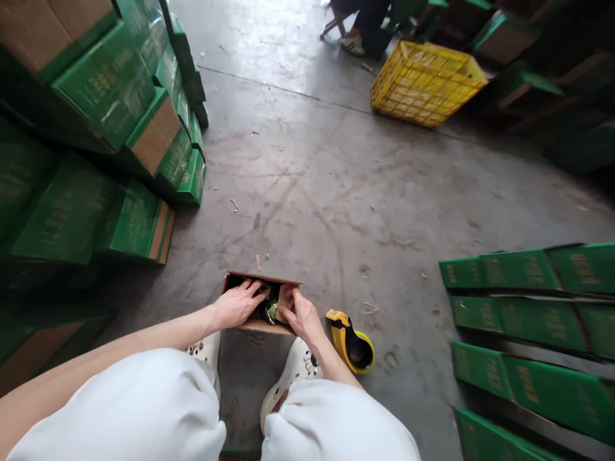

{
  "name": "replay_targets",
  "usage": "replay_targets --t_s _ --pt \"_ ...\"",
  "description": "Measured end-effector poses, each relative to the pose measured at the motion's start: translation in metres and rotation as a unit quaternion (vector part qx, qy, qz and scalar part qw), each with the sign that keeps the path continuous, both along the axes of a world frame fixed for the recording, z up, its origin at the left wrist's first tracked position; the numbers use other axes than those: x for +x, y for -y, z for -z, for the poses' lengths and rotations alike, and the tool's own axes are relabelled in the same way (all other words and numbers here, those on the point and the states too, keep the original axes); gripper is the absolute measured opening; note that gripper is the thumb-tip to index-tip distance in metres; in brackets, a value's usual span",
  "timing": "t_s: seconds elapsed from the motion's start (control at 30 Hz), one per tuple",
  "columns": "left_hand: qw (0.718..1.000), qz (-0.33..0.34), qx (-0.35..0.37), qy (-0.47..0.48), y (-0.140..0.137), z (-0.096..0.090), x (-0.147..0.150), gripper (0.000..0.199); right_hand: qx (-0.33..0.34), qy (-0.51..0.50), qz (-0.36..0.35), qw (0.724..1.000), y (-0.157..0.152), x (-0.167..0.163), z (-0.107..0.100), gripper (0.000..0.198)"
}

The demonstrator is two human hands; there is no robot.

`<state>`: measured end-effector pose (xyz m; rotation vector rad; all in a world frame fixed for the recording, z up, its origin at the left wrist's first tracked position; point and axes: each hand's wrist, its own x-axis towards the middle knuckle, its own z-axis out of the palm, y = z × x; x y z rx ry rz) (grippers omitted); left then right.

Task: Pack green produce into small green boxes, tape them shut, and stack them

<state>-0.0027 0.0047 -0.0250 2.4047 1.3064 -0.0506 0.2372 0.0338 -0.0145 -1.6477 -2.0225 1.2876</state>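
Note:
A small cardboard box (264, 325) sits on the floor between my shoes, its top open. Dark contents with a shiny green-gold wrapping (271, 311) show inside; their kind I cannot make out. Over the box's left part reaches my left hand (239, 303), fingers spread and dipping inside past the rim. At the right end, my right hand (303, 315) has its fingers closed on a brown cardboard flap (283, 302). A yellow and black tape dispenser (343, 336) lies on the floor, right of the box and my right hand.
Stacks of green cartons (108, 86) rise on the left. Rows of green boxes (528, 326) line the right. A yellow plastic crate (427, 83) stands further off, near a person's shoe (354, 45). Cardboard scraps (234, 204) dot the concrete floor (307, 166).

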Motion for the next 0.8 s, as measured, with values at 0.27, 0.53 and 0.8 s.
replay_targets --t_s 0.27,0.53,0.8 --pt "0.957 -0.183 -0.061 0.218 0.007 -0.048 -0.049 0.041 0.026 -0.086 0.123 0.988 0.036 0.037 -0.01 0.03" --pt "0.722 -0.472 -0.289 0.415 0.025 -0.022 -0.093 0.101 0.009 -0.097 0.123 0.988 0.037 0.064 -0.012 0.039" --pt "0.668 -0.526 -0.346 0.397 -0.009 -0.001 -0.034 0.105 -0.109 -0.188 0.107 0.97 -0.024 0.017 -0.01 0.053"
